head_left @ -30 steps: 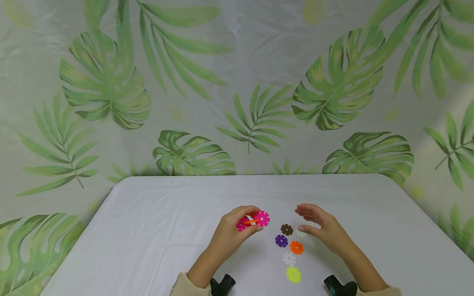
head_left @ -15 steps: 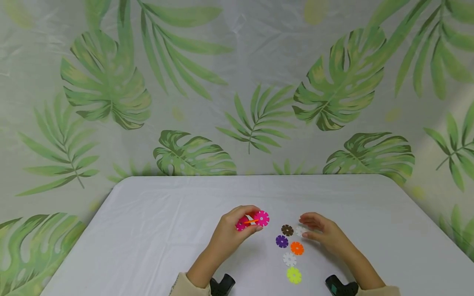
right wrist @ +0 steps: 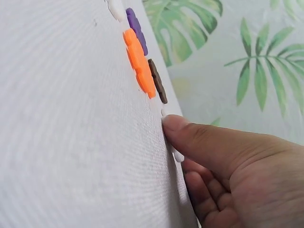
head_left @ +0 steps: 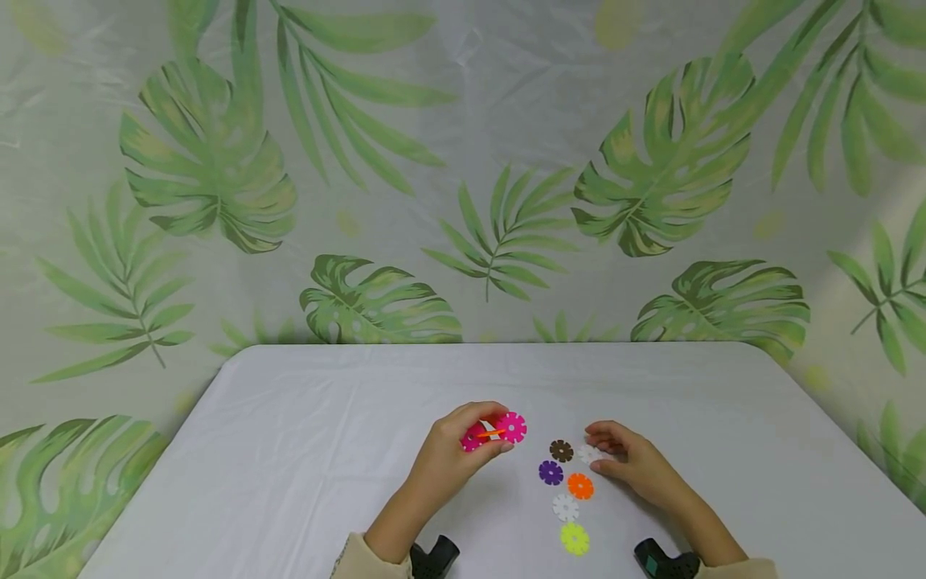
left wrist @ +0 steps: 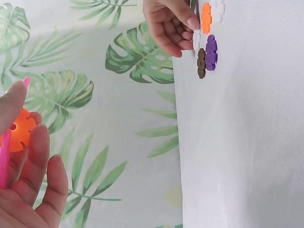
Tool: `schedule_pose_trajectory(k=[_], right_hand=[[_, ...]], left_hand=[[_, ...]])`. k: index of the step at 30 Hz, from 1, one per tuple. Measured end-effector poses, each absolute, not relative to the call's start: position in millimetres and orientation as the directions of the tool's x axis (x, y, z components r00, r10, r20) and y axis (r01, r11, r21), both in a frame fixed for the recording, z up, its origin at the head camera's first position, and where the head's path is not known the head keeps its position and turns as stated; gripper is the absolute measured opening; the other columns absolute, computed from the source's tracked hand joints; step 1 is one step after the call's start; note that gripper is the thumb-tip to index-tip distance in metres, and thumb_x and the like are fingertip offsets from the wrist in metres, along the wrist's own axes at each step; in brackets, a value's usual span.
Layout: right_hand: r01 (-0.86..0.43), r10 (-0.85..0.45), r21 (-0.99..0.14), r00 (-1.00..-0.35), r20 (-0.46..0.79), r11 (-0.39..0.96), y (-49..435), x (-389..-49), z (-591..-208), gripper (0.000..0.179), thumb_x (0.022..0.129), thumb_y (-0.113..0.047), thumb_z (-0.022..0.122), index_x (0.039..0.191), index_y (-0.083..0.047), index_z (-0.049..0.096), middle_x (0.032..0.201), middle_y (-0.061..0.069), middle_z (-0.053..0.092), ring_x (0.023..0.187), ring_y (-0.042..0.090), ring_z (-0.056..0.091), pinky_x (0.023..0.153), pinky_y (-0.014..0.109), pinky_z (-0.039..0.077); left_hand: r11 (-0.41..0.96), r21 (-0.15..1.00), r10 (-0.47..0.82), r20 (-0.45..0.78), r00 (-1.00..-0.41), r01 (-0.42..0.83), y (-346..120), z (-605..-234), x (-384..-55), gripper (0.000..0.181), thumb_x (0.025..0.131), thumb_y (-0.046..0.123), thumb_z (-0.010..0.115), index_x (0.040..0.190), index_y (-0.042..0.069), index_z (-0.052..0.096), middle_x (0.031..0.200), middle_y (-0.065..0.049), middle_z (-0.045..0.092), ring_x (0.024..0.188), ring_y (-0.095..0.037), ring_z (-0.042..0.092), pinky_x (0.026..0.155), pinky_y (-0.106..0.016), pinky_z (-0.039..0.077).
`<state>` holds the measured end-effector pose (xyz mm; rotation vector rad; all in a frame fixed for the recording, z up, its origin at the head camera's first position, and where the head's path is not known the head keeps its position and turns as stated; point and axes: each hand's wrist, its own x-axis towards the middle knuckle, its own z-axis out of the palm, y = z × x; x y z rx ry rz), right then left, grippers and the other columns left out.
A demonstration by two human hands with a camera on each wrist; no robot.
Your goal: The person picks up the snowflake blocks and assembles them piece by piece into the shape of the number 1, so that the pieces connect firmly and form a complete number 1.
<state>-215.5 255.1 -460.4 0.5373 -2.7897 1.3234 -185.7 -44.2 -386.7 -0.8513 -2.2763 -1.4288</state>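
Observation:
My left hand (head_left: 448, 454) pinches a small joined piece of plastic notched discs (head_left: 513, 428) above the table. Bright pink discs face outward, and an orange disc (left wrist: 22, 130) sits edge-on between them. Parts of the piece are hidden by the fingers. On the right, my right hand (head_left: 640, 462) is down at the tabletop, its thumb and fingers at the edges of a white notched disc (head_left: 587, 453) lying flat. In the right wrist view the thumb covers much of that white disc (right wrist: 178, 156).
Beside the right hand lie a brown disc (head_left: 561, 450), a purple disc (head_left: 551, 472) and an orange disc (head_left: 580, 486). Nearer the front are another white disc (head_left: 566, 507) and a yellow one (head_left: 575, 539). A white cloth covers the table (head_left: 304, 450); a leaf-print curtain (head_left: 506, 121) hangs behind.
My right hand has come down and slightly right onto the white disc, its thumb and fingers drawing closer together. The left hand and its joined discs have stayed put.

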Motion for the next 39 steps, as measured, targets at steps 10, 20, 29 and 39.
schedule_pose_trajectory(k=[10,20,29,39], right_hand=[[-0.276,-0.232,-0.686,-0.96,0.159,0.673,251.4,-213.2,-458.6,0.028,0.076,-0.017,0.072,0.102,-0.012,0.062,0.092,-0.001,0.055,0.078,0.016,0.047,0.068,0.023,0.045],[-0.257,-0.196,-0.725,-0.966,0.17,0.639,251.1,-213.7,-455.1,0.028,0.078,-0.016,0.07,0.105,-0.011,0.062,0.08,0.001,0.053,0.061,0.012,0.046,0.055,0.021,0.043],[-0.306,-0.247,-0.816,-0.947,0.206,0.491,251.4,-217.5,-444.5,0.031,0.084,-0.008,0.063,0.114,-0.004,0.058,0.087,0.007,0.056,0.068,0.017,0.059,0.063,0.024,0.05],[-0.407,-0.284,-0.818,-0.907,0.31,0.406,240.6,-214.2,-416.0,0.032,0.086,-0.007,0.059,0.117,0.001,0.052,0.089,0.014,0.058,0.072,0.028,0.06,0.065,0.029,0.052]], left_hand=[[0.314,0.696,0.322,0.562,-0.762,0.646,-43.6,-386.1,-185.2,0.038,0.071,0.013,0.076,0.106,0.011,0.062,0.096,0.003,0.061,0.086,-0.013,0.057,0.069,-0.019,0.049],[0.309,0.695,0.325,0.565,-0.759,0.649,-43.6,-386.9,-185.5,0.038,0.072,0.014,0.076,0.106,0.011,0.062,0.095,0.003,0.061,0.085,-0.017,0.058,0.068,-0.019,0.049],[0.321,0.686,0.326,0.567,-0.756,0.653,-43.6,-386.4,-185.4,0.038,0.072,0.014,0.076,0.106,0.011,0.062,0.096,0.003,0.061,0.086,-0.014,0.057,0.07,-0.018,0.049],[0.315,0.691,0.327,0.564,-0.758,0.651,-43.3,-386.5,-185.5,0.037,0.072,0.014,0.076,0.106,0.011,0.062,0.096,0.003,0.061,0.087,-0.01,0.056,0.07,-0.019,0.049]])
